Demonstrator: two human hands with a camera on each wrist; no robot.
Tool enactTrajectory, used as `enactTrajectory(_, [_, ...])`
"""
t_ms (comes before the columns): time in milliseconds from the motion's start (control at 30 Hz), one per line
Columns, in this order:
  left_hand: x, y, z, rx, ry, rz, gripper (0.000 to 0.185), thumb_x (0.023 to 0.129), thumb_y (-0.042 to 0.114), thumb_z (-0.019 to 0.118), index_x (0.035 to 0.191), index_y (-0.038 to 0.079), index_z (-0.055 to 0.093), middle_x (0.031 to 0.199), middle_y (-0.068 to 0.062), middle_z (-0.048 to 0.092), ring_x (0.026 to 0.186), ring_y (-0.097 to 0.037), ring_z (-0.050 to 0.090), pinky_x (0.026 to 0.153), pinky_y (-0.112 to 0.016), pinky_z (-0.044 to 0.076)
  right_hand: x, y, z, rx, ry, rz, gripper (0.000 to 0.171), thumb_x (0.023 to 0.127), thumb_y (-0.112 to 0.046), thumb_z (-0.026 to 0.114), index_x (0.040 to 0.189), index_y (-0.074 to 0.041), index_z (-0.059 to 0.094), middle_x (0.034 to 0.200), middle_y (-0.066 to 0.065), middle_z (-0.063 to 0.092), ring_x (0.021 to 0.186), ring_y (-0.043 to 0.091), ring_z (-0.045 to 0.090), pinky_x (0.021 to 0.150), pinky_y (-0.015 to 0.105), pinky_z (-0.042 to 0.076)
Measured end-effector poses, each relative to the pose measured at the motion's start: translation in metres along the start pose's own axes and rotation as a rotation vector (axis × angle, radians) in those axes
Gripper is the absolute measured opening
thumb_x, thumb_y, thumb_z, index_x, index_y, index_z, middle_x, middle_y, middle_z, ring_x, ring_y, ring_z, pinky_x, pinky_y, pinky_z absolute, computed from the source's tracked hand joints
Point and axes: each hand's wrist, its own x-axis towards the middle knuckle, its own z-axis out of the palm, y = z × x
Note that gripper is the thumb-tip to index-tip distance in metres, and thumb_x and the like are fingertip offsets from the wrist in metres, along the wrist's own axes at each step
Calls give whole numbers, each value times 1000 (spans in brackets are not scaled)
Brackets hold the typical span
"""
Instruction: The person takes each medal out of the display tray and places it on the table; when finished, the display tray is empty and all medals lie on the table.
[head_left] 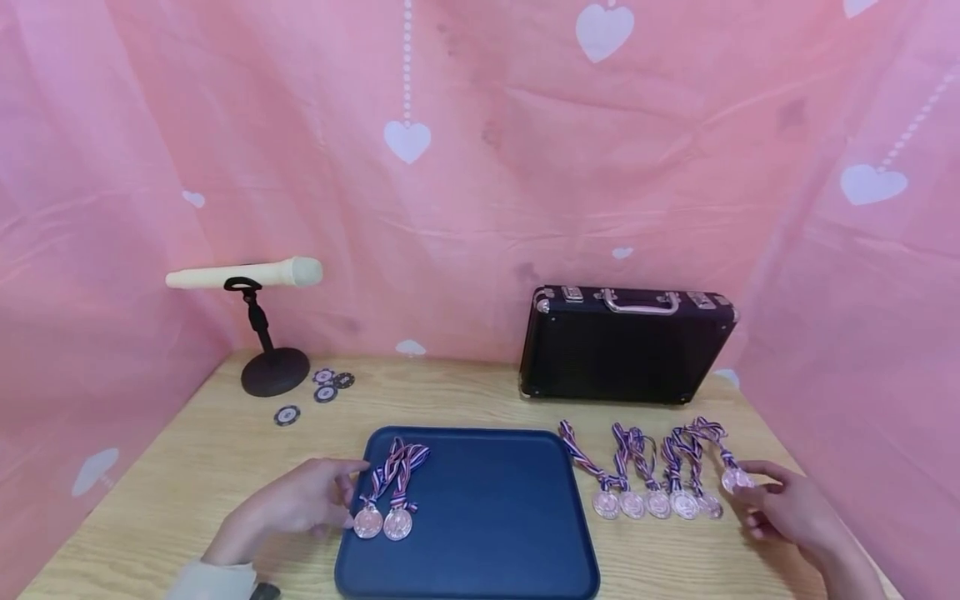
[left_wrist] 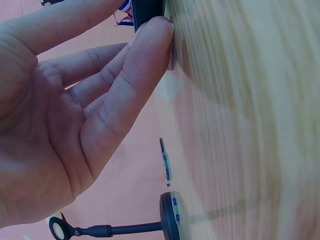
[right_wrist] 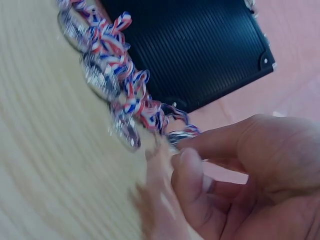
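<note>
The rightmost silver medal on a striped ribbon [head_left: 736,479] is pinched by the right hand [head_left: 787,510] at the row's right end — ribbon trailing away toward the black case [head_left: 622,350]. The dark blue plastic tray [head_left: 487,533] lies to its left, nearer the left hand [head_left: 300,500] — fingers relaxed, holding nothing, touching the tray's edge.

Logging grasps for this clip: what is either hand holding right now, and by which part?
The right hand pinches the rightmost medal by its disc, at the fingertips. The left hand holds nothing; its fingers lie open at the blue tray's left edge.
</note>
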Motion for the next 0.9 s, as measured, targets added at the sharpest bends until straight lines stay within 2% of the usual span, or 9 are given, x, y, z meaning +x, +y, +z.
enactTrajectory(167, [0, -2, 0, 4, -1, 14, 73, 82, -6, 84, 150, 2, 56, 95, -7, 61, 68, -23, 61, 56, -35, 56, -3, 4, -2, -51, -26, 43, 60, 101, -4, 62, 146, 20, 30, 72, 3, 64, 61, 14, 64, 58, 33, 62])
enactTrajectory(467, [0, -2, 0, 0, -6, 16, 74, 82, -6, 84, 150, 2, 56, 94, -7, 61, 68, -22, 60, 55, -34, 56, -3, 6, 0, -241, -9, -11, 54, 96, -3, 70, 136, 22, 43, 72, 3, 60, 59, 13, 61, 53, 31, 57])
enactTrajectory(700, [0, -2, 1, 3, 4, 1, 74, 81, -6, 84, 150, 3, 57, 95, -7, 61, 71, -22, 60, 56, -34, 57, -6, 1, -1, -295, -20, -30, 48, 97, -6, 71, 130, 19, 49, 71, 2, 56, 56, 13, 58, 51, 29, 54])
enactTrajectory(900, [1, -1, 2, 8, 20, -14, 75, 81, -6, 85, 150, 5, 58, 95, -6, 60, 67, -22, 59, 55, -34, 56, -8, 2, -3, -285, -24, -37, 45, 98, -9, 71, 129, 18, 52, 69, 1, 54, 55, 12, 57, 51, 29, 54])
